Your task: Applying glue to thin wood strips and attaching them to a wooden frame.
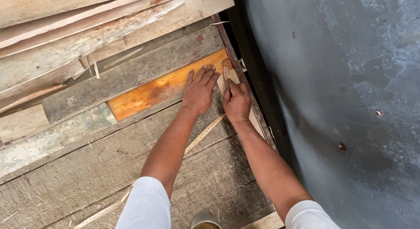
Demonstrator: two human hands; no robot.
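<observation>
My left hand (199, 91) lies flat, fingers spread, on an orange-stained plank (148, 95) set among grey weathered boards. Beside it my right hand (237, 102) pinches a small pale strip of wood (228, 76) that stands near the right end of the orange plank. A thin perforated pale strip (203, 132) runs diagonally under my forearms across the boards.
Rough pale planks (65, 40) are stacked at the upper left. A dark narrow gap (258, 80) separates the boards from a large grey curved metal surface (350, 102) on the right. A round metal can rim (205, 221) shows at the bottom edge.
</observation>
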